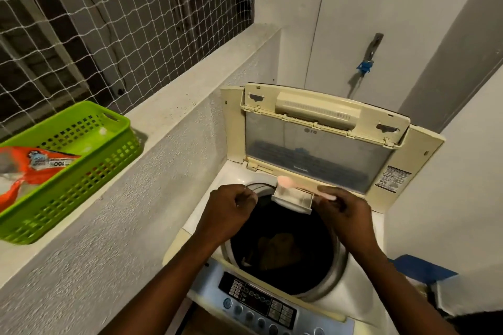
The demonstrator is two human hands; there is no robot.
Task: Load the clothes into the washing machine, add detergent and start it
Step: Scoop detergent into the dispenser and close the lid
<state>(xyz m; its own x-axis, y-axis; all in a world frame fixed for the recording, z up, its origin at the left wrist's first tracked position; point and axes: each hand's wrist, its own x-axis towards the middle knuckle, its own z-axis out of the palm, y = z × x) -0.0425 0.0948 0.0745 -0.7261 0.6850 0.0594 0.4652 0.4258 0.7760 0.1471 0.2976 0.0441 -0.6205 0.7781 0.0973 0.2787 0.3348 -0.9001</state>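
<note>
A cream top-loading washing machine (275, 171) stands with its lid (318, 149) raised. Dark clothes (280, 250) lie in the drum. A small detergent drawer (292, 198) is pulled out at the drum's back rim. My right hand (340, 212) pinches a pink spoon (288, 183) by its handle, the bowl over the drawer's left end. My left hand (231, 209) is curled at the drum's left rim, beside the drawer; what it holds is hidden. The control panel (261, 304) runs along the front.
A green plastic basket (81, 160) sits on the concrete ledge at left and holds an orange detergent pouch (32, 166). White netting covers the window above. A tap with a blue fitting (367, 62) sticks out of the wall behind the machine.
</note>
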